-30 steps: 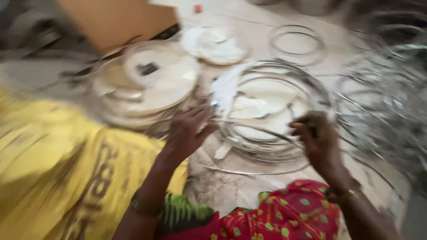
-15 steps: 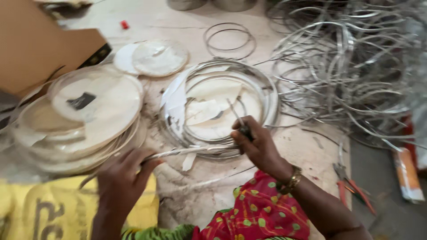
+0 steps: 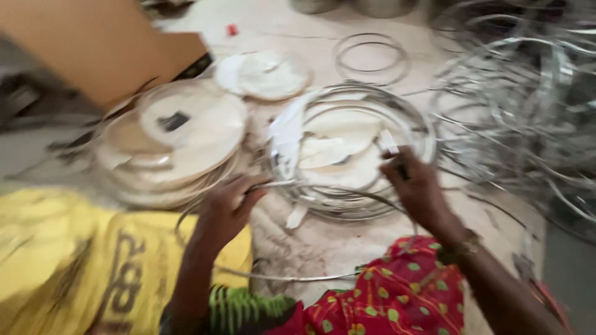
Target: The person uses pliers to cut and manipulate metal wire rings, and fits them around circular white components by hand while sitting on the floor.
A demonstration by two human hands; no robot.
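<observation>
Currently, a thin metal wire is held at both ends. The left hand is closed on the wire's near end, its grip clamped with fingers curled around it. The right hand is closed further along the same wire, its grip clamped on the wire together with a small white piece. Between and beyond both grips, a stack of wire rings is laid on the floor. Left of the left grip, round discs are stacked. Right of the right grip, tangled wire hoops are piled. Motion blur limits finer detail.
</observation>
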